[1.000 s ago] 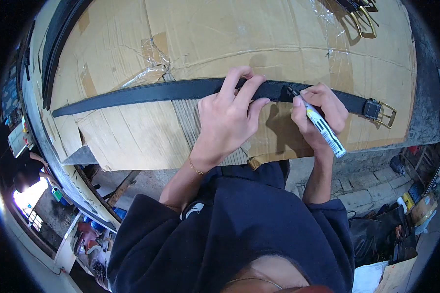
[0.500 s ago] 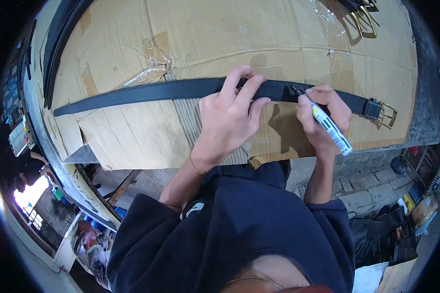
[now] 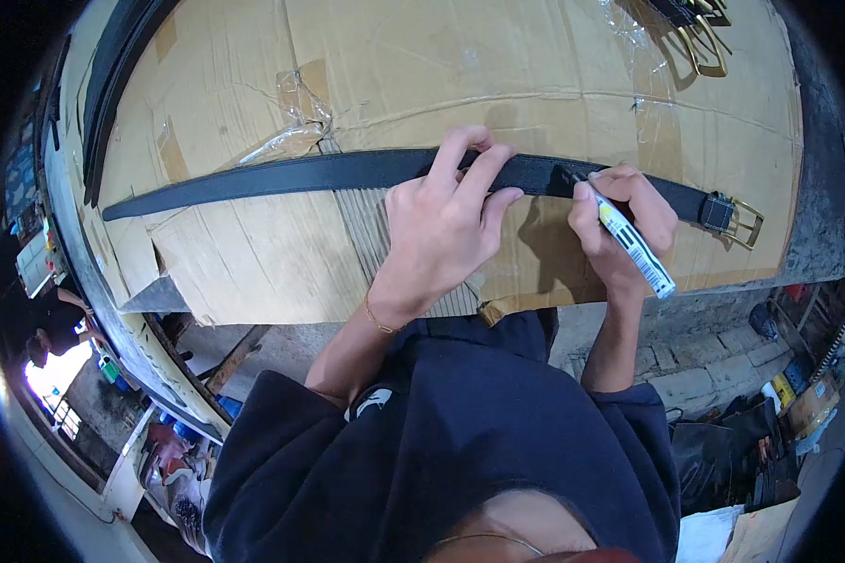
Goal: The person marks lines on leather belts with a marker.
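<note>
Head view, looking down over the person's own dark hoodie (image 3: pixel 460 441) at a bench (image 3: pixel 535 84) covered w/ taped cardboard.

A black belt (image 3: pixel 282 175) lies flat across the cardboard, running left to right, tip end at far left, brass buckle (image 3: pixel 744 221) at far right near the bench edge.

Left hand (image 3: pixel 441 230): forearm comes up from the lower middle, wrist bent forward, palm down. Index + middle fingers (image 3: pixel 469 159) stretch over the belt and press it onto the cardboard approx. mid-length; thumb sits on the near side below the strap. Not gripping anything, just pinning the belt flat. Thin bracelet (image 3: pixel 377 324) at the wrist.

Right hand (image 3: pixel 624 225): forearm rises near vertical from the right sleeve, hand curled in a writing grip, clenched round a marker (image 3: pixel 629 246). Marker has a white barrel w/ yellow band and barcode, tilted so the back end points toward the person and to the right; dark tip meets the belt's top face just right of the left fingertips.

The two hands are near each other but apart, both on the belt's right half.

Top right corner: a second buckle (image 3: pixel 699 42), brass, w/ dark strap, partly cut off by the frame.
</note>
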Demonstrator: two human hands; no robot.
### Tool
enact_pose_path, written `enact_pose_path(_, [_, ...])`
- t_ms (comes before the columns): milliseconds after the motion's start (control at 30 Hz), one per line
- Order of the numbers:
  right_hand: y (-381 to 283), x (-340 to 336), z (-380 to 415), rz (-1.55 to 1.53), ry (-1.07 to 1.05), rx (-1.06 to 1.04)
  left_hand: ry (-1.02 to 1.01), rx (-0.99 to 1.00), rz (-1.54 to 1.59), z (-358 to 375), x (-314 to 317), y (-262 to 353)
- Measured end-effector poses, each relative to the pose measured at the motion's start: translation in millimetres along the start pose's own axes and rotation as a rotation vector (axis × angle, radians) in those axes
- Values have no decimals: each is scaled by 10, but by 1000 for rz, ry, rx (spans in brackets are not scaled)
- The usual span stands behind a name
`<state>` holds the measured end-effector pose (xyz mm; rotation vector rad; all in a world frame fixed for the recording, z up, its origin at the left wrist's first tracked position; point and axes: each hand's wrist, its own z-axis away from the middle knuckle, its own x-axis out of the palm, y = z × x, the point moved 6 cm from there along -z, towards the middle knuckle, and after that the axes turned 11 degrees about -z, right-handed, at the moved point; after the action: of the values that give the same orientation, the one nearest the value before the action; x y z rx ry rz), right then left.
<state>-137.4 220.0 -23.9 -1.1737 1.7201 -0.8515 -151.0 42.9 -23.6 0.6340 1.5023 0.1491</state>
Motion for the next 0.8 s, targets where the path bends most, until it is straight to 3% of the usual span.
enact_pose_path(267, [2,39,-4,48,-49,10,32,32,-3,9,7,4])
enact_pose_path(433, [43,-49,16,-5,52,63,3,21,-11,4,9,-1])
enact_pose_path(800, [-5,58,-32,-25,-58,-24,25,33,-14,10,10,4])
